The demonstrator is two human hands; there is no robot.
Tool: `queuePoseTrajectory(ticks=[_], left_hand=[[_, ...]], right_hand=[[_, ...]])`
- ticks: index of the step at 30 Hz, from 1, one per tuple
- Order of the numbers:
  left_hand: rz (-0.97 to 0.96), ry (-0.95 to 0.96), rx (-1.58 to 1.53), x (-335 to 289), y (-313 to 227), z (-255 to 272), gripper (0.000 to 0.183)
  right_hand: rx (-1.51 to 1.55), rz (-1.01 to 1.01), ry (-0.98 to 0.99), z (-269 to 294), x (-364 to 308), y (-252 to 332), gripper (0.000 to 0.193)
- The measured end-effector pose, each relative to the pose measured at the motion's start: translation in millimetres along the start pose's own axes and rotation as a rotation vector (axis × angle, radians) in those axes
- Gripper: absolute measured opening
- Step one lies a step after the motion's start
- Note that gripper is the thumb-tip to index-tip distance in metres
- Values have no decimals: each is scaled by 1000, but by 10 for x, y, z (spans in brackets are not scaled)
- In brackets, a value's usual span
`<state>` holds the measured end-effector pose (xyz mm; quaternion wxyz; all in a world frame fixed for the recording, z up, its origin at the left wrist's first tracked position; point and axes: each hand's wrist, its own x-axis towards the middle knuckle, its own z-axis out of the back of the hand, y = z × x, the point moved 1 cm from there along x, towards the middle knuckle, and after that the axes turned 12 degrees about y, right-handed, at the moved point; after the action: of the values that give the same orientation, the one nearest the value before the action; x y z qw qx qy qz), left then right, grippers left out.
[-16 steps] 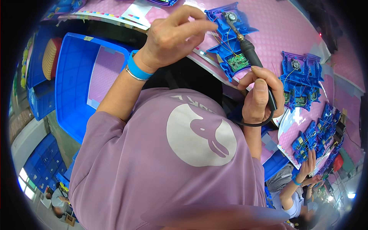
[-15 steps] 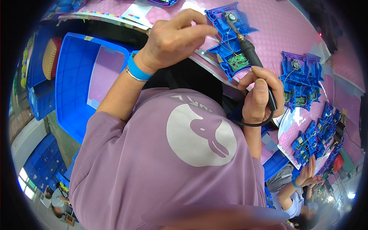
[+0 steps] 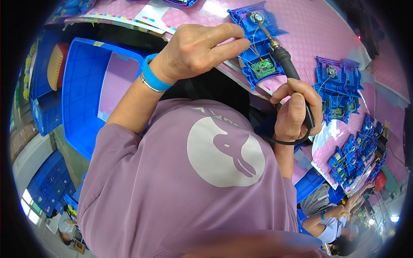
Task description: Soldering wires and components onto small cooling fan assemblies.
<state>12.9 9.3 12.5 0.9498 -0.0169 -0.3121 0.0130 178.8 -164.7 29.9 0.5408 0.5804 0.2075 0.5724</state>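
In my right hand is a soldering iron with a black handle, gripped like a pen. Its metal tip reaches a round silver part, probably a small speaker, in an open blue plastic housing. My left hand, with a blue band at the wrist, is at the housing's left edge. Its fingers pinch what looks like a thin wire. Several thin wires run from the silver part toward a green circuit board in the housing's near half.
Another opened blue housing lies to the right on the pink table covering. Beyond it are several wired housings in a heap. A blue bin stands at my left. A co-worker's arm shows at lower right.
The iron's tip has moved slightly up and left onto the round silver part. My left hand has shifted a little down and right. The co-worker's arms have moved.
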Motion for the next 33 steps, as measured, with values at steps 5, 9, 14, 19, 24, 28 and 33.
queuePoseTrajectory(ticks=[5, 9, 14, 19, 24, 28, 33], left_hand=[[48, -1, -31, 107, 72, -55, 21], [98, -6, -57, 124, 102, -97, 17], [127, 27, -73, 120, 114, -126, 19], [120, -2, -79, 117, 117, -139, 20], [118, -5, -75, 115, 118, -151, 20], [131, 18, -75, 120, 115, -147, 19], [138, 11, -91, 127, 114, -146, 18]], right_hand=[[51, 0, -42, -22, 22, -63, 19], [72, -2, -36, -28, 35, -90, 19], [20, -31, 27, -30, 54, -66, 28], [15, -29, 38, -27, 70, -76, 28], [41, -14, -37, -46, 67, -127, 21], [36, -24, 24, -31, 61, -76, 28], [50, 50, -40, -36, 61, -80, 19]])
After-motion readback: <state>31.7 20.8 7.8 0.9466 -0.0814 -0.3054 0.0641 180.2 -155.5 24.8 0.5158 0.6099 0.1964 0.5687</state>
